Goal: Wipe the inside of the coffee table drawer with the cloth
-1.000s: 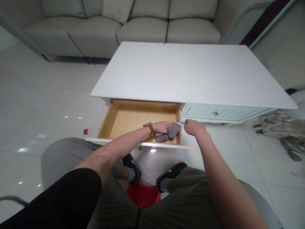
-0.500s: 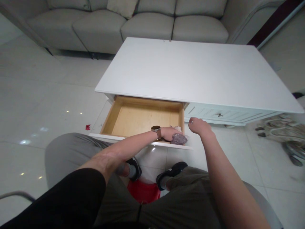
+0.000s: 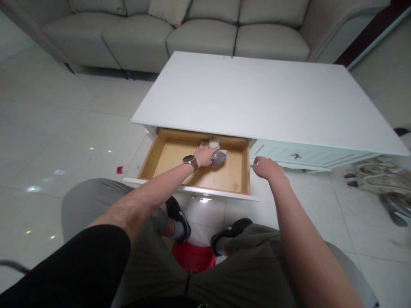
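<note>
My left hand (image 3: 205,156), with a watch (image 3: 190,161) on its wrist, reaches into the pulled-out wooden drawer (image 3: 233,179). Its fingers are closed on a bunched cloth (image 3: 218,158), speckled grey-purple with whitish parts, which sticks out on both sides of the hand over the drawer's bottom. Just outside the drawer's right side, my right hand (image 3: 267,167) hangs with its fingers curled in and nothing visible in them.
A white coffee table (image 3: 257,98) holds the drawer; a closed drawer front with a knob (image 3: 297,156) is on its right. Behind stands a grey sofa (image 3: 202,38). A red object (image 3: 194,256) lies between my feet, and shoes (image 3: 396,214) at the right.
My left hand has moved with the cloth from the drawer's front right corner back and left, toward the middle rear. My right hand has stayed nearly in place.
</note>
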`<state>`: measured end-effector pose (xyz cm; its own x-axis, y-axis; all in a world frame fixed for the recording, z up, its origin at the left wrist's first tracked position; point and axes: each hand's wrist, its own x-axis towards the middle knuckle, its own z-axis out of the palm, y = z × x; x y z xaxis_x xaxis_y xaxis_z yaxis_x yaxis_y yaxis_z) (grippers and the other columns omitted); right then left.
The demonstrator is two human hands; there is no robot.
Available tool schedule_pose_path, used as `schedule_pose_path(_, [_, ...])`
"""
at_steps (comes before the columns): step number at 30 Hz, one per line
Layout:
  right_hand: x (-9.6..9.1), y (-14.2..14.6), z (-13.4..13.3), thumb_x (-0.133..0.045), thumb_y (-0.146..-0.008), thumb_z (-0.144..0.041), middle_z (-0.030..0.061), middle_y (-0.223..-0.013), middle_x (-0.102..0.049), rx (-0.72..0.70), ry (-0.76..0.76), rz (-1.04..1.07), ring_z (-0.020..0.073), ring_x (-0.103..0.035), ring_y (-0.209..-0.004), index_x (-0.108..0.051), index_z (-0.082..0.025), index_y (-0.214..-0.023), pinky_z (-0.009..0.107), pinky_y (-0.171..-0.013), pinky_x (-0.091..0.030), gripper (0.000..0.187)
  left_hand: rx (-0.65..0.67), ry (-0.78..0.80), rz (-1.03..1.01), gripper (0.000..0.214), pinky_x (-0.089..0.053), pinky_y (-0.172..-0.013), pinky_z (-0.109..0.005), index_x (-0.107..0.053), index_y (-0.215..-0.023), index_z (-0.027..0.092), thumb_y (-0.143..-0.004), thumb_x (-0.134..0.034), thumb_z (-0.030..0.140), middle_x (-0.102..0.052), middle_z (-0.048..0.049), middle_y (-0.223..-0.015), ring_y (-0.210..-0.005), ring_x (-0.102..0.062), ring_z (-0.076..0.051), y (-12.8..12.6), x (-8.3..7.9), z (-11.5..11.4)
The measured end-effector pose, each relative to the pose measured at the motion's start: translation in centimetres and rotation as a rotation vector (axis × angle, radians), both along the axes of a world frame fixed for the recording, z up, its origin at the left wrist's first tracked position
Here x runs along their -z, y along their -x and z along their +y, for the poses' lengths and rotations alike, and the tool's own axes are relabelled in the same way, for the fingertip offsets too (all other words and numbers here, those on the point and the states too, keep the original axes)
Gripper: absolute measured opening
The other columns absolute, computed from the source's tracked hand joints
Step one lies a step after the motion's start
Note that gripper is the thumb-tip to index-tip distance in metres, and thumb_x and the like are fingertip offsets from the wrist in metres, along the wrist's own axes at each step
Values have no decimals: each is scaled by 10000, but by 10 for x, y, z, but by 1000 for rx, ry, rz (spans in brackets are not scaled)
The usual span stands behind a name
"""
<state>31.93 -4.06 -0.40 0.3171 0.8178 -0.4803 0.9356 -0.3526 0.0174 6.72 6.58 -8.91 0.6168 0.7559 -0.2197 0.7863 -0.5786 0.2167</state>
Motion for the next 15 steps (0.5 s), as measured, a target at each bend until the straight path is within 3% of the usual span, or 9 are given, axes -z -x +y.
schedule_pose_path(7, [8,-4,-3,-427,-948,-312,185,-1308,-677,1,15,6,349,-646,-1198,-683,-227,-1282,487,-954,-512,429,146,62,30,662,-459,-988,-414,-558,-1409,322,-779,-725,204,-677,-118,-1281,-1193,-622,-332,-18,47,-18])
schedule_pose_path(15, [12,-5,-5,-440,-953,-341,178,-1302,-683,-6,52,2,329,-653,-1191,-677,-228,-1296,461,-961,-510,431,429,79,-57,603,-415,-1058,-404,-553,-1439,319,-863,-603,150,-662,-115,-1338,-1340,-525,-294,-93,58,-37])
